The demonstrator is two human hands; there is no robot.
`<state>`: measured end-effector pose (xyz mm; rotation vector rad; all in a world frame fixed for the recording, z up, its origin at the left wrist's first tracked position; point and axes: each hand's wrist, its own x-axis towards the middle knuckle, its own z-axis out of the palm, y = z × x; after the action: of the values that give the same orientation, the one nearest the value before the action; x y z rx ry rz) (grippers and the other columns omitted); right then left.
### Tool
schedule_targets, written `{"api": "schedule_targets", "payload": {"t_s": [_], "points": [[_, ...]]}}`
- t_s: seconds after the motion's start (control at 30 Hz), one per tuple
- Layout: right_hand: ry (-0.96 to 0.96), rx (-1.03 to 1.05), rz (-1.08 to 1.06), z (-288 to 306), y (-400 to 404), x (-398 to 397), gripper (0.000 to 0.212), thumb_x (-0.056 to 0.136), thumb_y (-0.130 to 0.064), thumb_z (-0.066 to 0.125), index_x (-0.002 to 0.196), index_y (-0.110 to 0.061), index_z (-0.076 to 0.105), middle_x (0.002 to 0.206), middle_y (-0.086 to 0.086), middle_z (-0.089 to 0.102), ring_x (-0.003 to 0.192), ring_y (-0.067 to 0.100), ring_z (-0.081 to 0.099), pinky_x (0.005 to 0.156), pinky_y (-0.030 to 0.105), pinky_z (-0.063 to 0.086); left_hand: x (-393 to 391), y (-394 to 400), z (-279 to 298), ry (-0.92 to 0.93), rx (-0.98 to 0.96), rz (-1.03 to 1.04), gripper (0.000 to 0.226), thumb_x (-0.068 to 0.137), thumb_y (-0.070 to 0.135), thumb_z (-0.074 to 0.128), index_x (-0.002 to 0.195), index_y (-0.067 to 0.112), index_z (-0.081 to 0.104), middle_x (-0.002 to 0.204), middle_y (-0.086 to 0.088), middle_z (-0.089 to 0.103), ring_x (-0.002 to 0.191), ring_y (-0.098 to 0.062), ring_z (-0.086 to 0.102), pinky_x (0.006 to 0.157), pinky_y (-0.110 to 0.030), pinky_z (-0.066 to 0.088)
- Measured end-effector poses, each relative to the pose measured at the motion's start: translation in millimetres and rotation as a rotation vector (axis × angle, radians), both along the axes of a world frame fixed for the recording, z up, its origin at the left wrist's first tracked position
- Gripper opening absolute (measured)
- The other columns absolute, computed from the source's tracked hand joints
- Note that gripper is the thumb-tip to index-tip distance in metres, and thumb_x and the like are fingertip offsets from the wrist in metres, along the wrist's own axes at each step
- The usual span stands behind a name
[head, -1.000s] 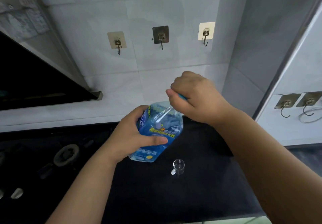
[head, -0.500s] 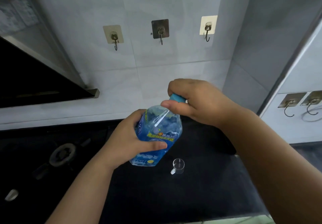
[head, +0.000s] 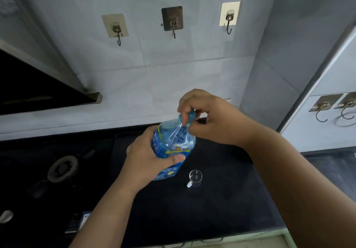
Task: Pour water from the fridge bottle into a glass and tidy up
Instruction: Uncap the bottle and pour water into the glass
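Observation:
A clear plastic water bottle [head: 174, 145] with a blue label stands on the black countertop [head: 212, 209], leaning slightly. My left hand [head: 146, 159] wraps around its body from the left. My right hand [head: 208, 118] pinches the blue cap [head: 189, 117] on the bottle's neck with thumb and fingers. A small clear glass [head: 195, 177] with a handle stands upright on the counter just right of the bottle's base, apart from both hands.
A gas burner [head: 62, 167] sits in the black hob at left. A dark range hood [head: 38, 91] juts out at upper left. Three hooks [head: 173, 23] hang on the tiled wall. A white cabinet side [head: 327, 112] with hooks stands at right.
My right hand has shifted from covering the cap with a fist to pinching it with the fingertips, so the blue cap now shows. The bottle stays in my left hand.

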<state>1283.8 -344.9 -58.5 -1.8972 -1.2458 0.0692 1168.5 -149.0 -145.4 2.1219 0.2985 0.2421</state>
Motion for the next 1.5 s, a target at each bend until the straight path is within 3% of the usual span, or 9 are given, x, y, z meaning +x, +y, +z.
{"api": "schedule_targets", "payload": {"t_s": [0.07,0.33,0.43,0.53,0.7,0.83,0.97,1.23,1.5], "points": [[-0.035,0.011,0.004,-4.7,-2.0,2.4,0.029,0.071,0.016,0.060,0.075,-0.012,0.067,0.103,0.002,0.064,0.094,0.012,0.062,0.074,0.017,0.047,3.2,-4.1,-6.4,0.012,0.048,0.007,0.087,0.044,0.079,0.088,0.121,0.061,0.052,0.116,0.024,0.066,0.117,-0.011,0.065,0.105,-0.050,0.052],[-0.068,0.091,-0.105,-30.8,-13.6,11.7,0.041,0.061,0.023,0.051,0.068,-0.017,0.056,0.094,0.004,0.065,0.092,0.019,0.066,0.078,0.031,0.054,8.9,-22.6,-25.4,0.083,0.118,0.014,0.082,0.048,0.069,0.090,0.114,0.070,0.042,0.114,0.033,0.034,0.130,-0.016,0.042,0.112,-0.052,0.044],[-0.013,0.129,-0.171,-38.8,-20.9,15.0,0.044,0.064,0.022,0.051,0.068,-0.022,0.052,0.094,0.002,0.063,0.097,0.018,0.070,0.079,0.029,0.056,12.6,-28.1,-31.6,0.092,0.090,0.013,0.081,0.046,0.068,0.091,0.111,0.072,0.043,0.115,0.028,0.039,0.126,-0.014,0.049,0.109,-0.049,0.048],[0.112,0.182,-0.243,-49.4,-28.1,20.4,0.051,0.074,0.024,0.058,0.069,-0.026,0.051,0.096,-0.002,0.061,0.103,0.010,0.074,0.079,0.023,0.059,15.7,-35.7,-39.1,0.093,0.018,0.020,0.081,0.053,0.055,0.097,0.119,0.056,0.051,0.115,0.018,0.047,0.120,-0.006,0.052,0.106,-0.042,0.052],[0.064,0.152,-0.292,-73.9,-31.2,21.1,0.057,0.069,0.022,0.059,0.072,-0.034,0.050,0.096,-0.004,0.061,0.103,0.021,0.071,0.083,0.040,0.059,22.9,-46.5,-54.4,0.099,-0.026,-0.015,0.081,0.054,0.056,0.097,0.122,0.053,0.054,0.115,0.016,0.054,0.120,-0.010,0.057,0.100,-0.043,0.057],[0.172,0.206,-0.284,-88.4,-36.6,23.6,0.050,0.073,0.029,0.057,0.075,-0.021,0.053,0.099,0.000,0.060,0.105,0.006,0.073,0.080,0.020,0.056,30.7,-54.6,-68.8,0.089,-0.057,-0.050,0.084,0.054,0.060,0.096,0.125,0.057,0.053,0.119,0.013,0.066,0.117,-0.014,0.065,0.092,-0.042,0.062],[0.307,0.223,-0.288,-93.0,-49.0,27.7,0.045,0.079,0.024,0.061,0.077,-0.020,0.054,0.103,0.000,0.056,0.106,0.006,0.073,0.079,0.022,0.059,38.2,-66.0,-82.1,0.114,-0.058,-0.069,0.086,0.053,0.059,0.096,0.127,0.055,0.051,0.120,0.012,0.068,0.111,-0.012,0.070,0.089,-0.040,0.062],[0.350,0.099,-0.447,-131.4,-67.5,38.6,0.050,0.080,0.002,0.078,0.089,-0.046,0.066,0.114,-0.010,0.057,0.104,0.015,0.070,0.087,0.038,0.061,55.0,-101.6,-104.4,0.203,-0.201,-0.097,0.075,0.067,0.015,0.097,0.126,0.036,0.055,0.113,0.014,0.072,0.101,0.005,0.070,0.086,-0.027,0.062],[0.418,0.051,-0.556,-162.8,-88.9,47.5,0.041,0.082,0.004,0.078,0.110,-0.025,0.076,0.119,-0.009,0.057,0.104,0.005,0.070,0.093,0.025,0.059,80.3,-123.9,-141.2,0.253,-0.219,-0.134,0.077,0.067,0.016,0.094,0.129,0.036,0.053,0.117,0.012,0.072,0.104,0.001,0.071,0.090,-0.030,0.062]]}}
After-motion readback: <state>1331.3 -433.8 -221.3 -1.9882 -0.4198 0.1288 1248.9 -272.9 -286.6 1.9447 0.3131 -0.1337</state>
